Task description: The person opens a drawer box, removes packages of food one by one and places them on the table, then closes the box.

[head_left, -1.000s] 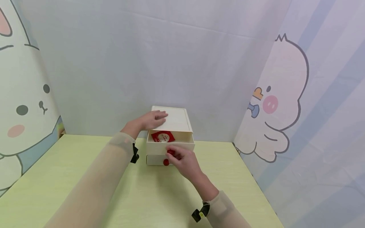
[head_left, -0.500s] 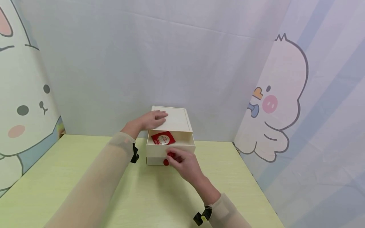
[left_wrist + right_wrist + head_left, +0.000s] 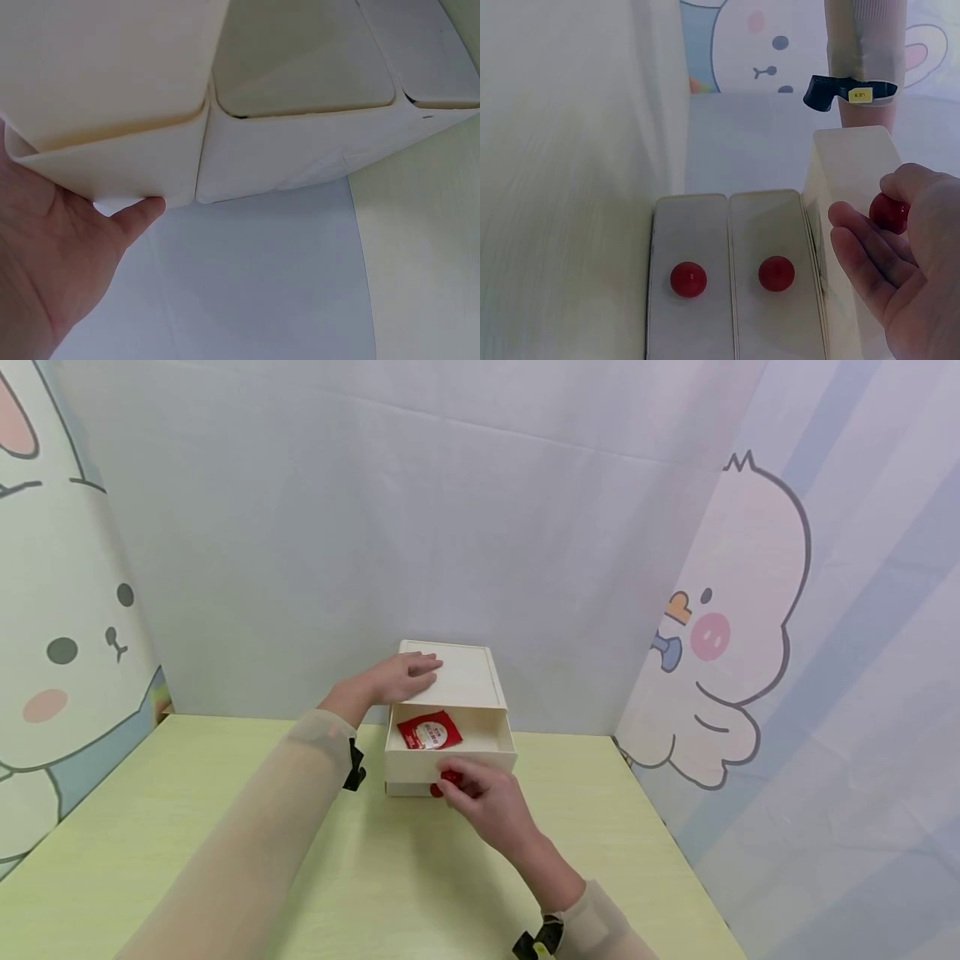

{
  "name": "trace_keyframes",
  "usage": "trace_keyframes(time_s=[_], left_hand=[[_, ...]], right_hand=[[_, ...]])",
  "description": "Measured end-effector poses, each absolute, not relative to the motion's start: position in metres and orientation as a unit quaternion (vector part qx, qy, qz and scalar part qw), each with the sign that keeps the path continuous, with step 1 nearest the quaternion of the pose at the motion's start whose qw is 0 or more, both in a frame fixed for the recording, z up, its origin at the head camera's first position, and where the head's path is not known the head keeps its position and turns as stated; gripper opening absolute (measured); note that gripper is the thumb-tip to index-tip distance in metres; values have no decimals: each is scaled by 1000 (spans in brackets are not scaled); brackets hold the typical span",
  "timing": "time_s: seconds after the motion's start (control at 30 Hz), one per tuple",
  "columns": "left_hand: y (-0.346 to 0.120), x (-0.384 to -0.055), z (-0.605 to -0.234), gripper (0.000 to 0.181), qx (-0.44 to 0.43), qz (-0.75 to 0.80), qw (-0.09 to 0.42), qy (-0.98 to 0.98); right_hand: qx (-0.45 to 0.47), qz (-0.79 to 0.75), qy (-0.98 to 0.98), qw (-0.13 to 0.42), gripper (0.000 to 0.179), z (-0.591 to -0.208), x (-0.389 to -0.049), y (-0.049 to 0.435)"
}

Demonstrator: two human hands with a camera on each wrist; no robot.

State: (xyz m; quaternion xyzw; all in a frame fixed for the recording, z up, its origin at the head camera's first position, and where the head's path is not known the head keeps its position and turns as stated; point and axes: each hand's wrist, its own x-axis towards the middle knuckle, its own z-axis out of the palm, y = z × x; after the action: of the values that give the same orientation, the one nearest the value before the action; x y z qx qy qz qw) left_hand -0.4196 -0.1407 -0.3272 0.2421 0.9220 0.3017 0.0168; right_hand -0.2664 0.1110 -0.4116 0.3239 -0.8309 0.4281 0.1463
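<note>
A small white drawer cabinet (image 3: 472, 675) stands against the back curtain. My left hand (image 3: 396, 679) lies flat on its top, fingers extended, the thumb (image 3: 141, 217) along the cabinet's side in the left wrist view. The top drawer (image 3: 411, 765) is pulled partway out. A flat red packet (image 3: 431, 732) with a pale round label lies inside it on the left. My right hand (image 3: 491, 802) pinches the drawer's round red knob (image 3: 889, 214) between thumb and fingers. Two closed drawers show below, each with a red knob (image 3: 776, 274).
The cabinet stands on a pale yellow-green table (image 3: 360, 877) near its back edge. A plain curtain (image 3: 375, 527) hangs behind. Cartoon-printed cloths with a rabbit (image 3: 67, 693) and a chick (image 3: 738, 635) flank the table.
The top drawer has slid farther out toward me with my right hand on its knob, and more of the red packet shows. My left hand has stayed on the cabinet top.
</note>
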Motion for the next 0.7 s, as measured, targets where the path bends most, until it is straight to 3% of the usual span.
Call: trace_keyframes(time_s=[0.7], left_hand=[[-142,-419,-329,57,244,305,15,921]], right_hand=[[355,428,-812,174,17,-416,-256,114]])
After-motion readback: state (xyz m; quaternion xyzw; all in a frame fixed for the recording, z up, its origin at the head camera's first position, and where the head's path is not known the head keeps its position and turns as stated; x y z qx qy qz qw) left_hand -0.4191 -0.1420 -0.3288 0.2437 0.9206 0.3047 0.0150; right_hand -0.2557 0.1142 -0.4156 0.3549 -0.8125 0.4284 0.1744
